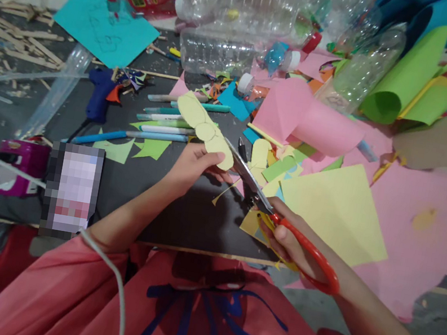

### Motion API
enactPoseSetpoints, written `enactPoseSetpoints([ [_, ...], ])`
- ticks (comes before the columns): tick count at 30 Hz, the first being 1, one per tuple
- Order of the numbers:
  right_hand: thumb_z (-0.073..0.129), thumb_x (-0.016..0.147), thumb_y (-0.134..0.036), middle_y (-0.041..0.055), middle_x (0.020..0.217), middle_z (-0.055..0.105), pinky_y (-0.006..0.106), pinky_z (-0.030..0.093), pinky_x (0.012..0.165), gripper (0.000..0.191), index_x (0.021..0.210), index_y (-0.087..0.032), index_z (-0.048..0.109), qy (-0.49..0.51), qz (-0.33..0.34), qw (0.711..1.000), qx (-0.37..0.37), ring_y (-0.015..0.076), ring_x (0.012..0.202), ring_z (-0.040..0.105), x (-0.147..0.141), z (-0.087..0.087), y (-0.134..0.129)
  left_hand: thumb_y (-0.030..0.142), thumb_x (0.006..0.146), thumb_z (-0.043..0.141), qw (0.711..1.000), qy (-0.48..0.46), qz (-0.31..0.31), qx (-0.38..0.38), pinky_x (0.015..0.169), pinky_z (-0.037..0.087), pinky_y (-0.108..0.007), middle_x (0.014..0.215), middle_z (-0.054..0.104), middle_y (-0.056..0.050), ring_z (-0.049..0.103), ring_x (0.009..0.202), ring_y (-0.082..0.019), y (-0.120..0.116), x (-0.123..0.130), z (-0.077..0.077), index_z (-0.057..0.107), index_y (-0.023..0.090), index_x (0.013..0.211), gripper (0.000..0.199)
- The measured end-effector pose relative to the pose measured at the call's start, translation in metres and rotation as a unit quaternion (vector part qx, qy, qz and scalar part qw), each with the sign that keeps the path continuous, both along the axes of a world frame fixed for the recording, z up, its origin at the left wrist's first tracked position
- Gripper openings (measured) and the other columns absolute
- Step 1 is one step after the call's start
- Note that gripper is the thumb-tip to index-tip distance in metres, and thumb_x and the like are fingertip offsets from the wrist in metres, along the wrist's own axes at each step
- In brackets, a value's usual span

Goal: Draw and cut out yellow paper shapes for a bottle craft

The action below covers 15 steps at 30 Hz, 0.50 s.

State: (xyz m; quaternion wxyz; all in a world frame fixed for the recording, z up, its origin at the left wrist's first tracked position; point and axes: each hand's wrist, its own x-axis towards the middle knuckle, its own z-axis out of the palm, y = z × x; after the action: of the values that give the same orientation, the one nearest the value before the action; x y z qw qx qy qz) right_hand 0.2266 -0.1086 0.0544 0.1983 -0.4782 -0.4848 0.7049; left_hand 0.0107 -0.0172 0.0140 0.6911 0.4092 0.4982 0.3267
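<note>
My left hand [193, 165] pinches a pale yellow paper cutout [206, 130] between thumb and fingers. The cutout is bow-shaped, with two long lobes, a round middle and drawn outlines. My right hand [293, 236] grips a pair of scissors [253, 181] with red and yellow handles. Their metal blades point up and left, close to the cutout's right edge; whether they touch it I cannot tell. Thin yellow paper trimmings [226, 191] hang below the blades. A sheet of yellow paper [331, 211] lies right of the scissors.
Several markers [165, 130] lie beyond my left hand, with a blue glue gun [101, 93] farther left. A phone [74, 188] and a purple power socket [20, 168] sit at the left. Clear plastic bottles [225, 53], pink paper [424, 224] and wooden sticks [9, 34] crowd the table.
</note>
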Motion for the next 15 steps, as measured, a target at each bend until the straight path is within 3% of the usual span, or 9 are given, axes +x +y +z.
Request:
enactPoseSetpoints([
  [9, 0.043, 0.089, -0.074, -0.0053, 0.069, 0.040, 0.024, 0.025, 0.043, 0.052, 0.097, -0.023, 0.044, 0.008, 0.052, 0.998, 0.039, 0.0083, 0.050, 0.031, 0.012, -0.006, 0.001, 0.048, 0.064, 0.067, 1.000, 0.012, 0.018, -0.008, 0.051, 0.056, -0.025, 0.058, 0.069, -0.008, 0.071, 0.055, -0.020, 0.004, 0.001, -0.004, 0.059, 0.014, 0.058, 0.035],
  [15, 0.039, 0.089, -0.076, -0.0016, 0.076, 0.047, 0.026, 0.029, 0.046, 0.058, 0.114, -0.024, 0.048, 0.006, 0.028, 0.999, 0.034, 0.0109, 0.054, 0.035, 0.008, 0.002, 0.000, 0.047, 0.066, 0.067, 1.000, 0.011, -0.018, 0.002, 0.046, 0.052, -0.022, 0.061, 0.072, -0.011, 0.068, 0.049, -0.017, 0.001, 0.000, 0.001, 0.064, 0.013, 0.058, 0.036],
])
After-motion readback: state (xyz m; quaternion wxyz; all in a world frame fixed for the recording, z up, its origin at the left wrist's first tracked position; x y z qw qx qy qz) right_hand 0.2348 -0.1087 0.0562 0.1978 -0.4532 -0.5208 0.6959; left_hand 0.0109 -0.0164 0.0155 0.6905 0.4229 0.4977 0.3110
